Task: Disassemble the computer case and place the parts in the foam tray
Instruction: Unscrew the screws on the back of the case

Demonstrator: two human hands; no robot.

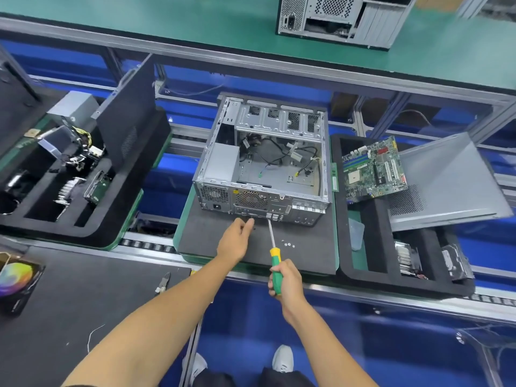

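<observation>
A: Computer case on the foam pad; right hand fingers wrap the screwdriver, left hand fingers loosely extended at the rear panel.

B: Risk: the tip slipping, or loose screws rolling off.

No text, brand, number or sign can be read anywhere in this view. The motherboard, up and to the right of the right hand, carries printing too small to make out, and the green strip standing just right of the computer case shows only blurred marks. The dark box with the rainbow disc, far left of the left hand, bears no legible lettering either.
</observation>
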